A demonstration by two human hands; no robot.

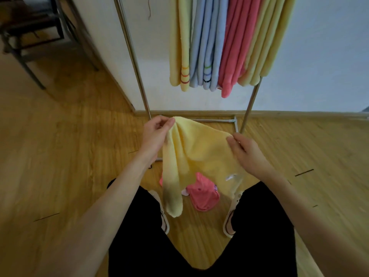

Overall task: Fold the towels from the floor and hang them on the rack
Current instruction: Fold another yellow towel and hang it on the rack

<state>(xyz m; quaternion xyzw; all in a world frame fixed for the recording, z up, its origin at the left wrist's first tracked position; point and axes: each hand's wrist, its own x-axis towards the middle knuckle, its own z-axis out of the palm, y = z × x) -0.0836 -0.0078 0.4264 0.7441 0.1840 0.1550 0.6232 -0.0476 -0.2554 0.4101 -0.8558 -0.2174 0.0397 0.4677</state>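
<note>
A dark chair [30,31] stands at ten o'clock on the wooden floor [69,136]. White wall [319,66] at twelve; white slippers [229,220] at six.

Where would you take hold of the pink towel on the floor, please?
Pinch the pink towel at its bare near edge, coming from above between the feet: it lies crumpled on the floor, and the yellow towel hanging from both hands covers its far side.
</note>
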